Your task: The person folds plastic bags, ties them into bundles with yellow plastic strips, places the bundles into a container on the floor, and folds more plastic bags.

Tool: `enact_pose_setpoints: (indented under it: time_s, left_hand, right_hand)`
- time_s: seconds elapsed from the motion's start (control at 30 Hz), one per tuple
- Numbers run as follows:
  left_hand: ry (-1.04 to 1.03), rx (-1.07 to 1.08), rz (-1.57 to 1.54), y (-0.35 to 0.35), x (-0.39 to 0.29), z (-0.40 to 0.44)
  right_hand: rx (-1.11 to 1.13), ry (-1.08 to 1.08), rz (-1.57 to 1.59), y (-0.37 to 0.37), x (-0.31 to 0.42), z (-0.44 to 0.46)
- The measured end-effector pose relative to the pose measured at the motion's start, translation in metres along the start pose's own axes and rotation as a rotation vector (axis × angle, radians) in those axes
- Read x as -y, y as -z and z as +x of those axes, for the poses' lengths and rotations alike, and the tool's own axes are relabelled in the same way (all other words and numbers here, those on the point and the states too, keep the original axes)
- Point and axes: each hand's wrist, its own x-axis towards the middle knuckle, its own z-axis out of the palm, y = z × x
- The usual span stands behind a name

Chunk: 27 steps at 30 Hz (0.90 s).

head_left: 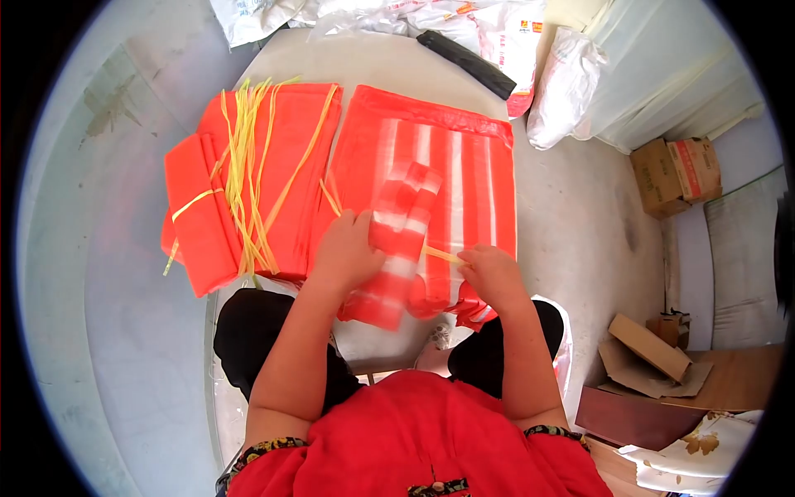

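Observation:
My left hand point(349, 248) is closed on the left side of a folded bundle of red-and-white striped plastic bags point(402, 240), which tilts above my lap. Between my right hand's point(493, 275) pinched fingers is the end of a yellow tie strip point(445, 255), which runs leftward to the bundle. Whether it passes round the back is hidden. Under both hands lies a flat stack of striped plastic bags point(484, 182). On the left are a red stack point(294, 141), a cluster of loose yellow strips point(244, 157) and a folded red bundle point(199, 236) bound with a yellow strip.
A long black roll point(466, 64) and white sacks point(567, 87) lie beyond the stacks. Cardboard boxes point(675, 174) stand by the right wall. Nearer on the right, opened cardboard point(650, 356) rests on a brown surface. A wall point(132, 273) rises on the left.

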Motion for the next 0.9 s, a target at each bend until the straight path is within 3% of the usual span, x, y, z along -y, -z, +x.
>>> enact_pose_setpoints:
  time_s: [0.1,0.2,0.3,0.4,0.5,0.6,0.7,0.77,0.9]
  left_hand:
    - [0.010,0.004,0.035,-0.005,0.009,-0.002]
    - [0.038,0.002,0.025,-0.005,0.014,-0.007]
    - [0.031,-0.009,0.051,-0.004,0.013,-0.015]
    - [-0.016,-0.037,0.107,0.002,0.013,-0.019]
    - [-0.133,-0.133,0.179,0.000,0.018,-0.023]
    - [-0.211,-0.235,0.219,-0.005,0.029,-0.022]
    - [-0.238,-0.291,0.297,0.012,0.026,-0.025]
    - [-0.270,-0.399,0.341,0.017,0.027,-0.026]
    - [-0.174,-0.315,0.032,0.010,0.031,-0.023]
  right_hand:
    - [0.040,-0.075,-0.018,-0.004,-0.003,0.007]
    - [-0.079,-0.126,0.164,-0.003,0.000,0.008]
    - [-0.044,-0.033,0.144,-0.001,-0.006,0.010]
    - [0.011,0.008,0.620,-0.005,0.002,0.011]
    - [0.015,0.113,0.836,-0.025,0.015,0.023]
    - [0.178,-0.072,1.011,-0.016,0.048,0.029]
    - [0.057,-0.014,1.251,-0.018,0.077,0.030]
    - [0.017,-0.002,1.219,-0.031,0.075,0.038]
    - [-0.053,0.022,1.153,-0.052,0.078,0.048]
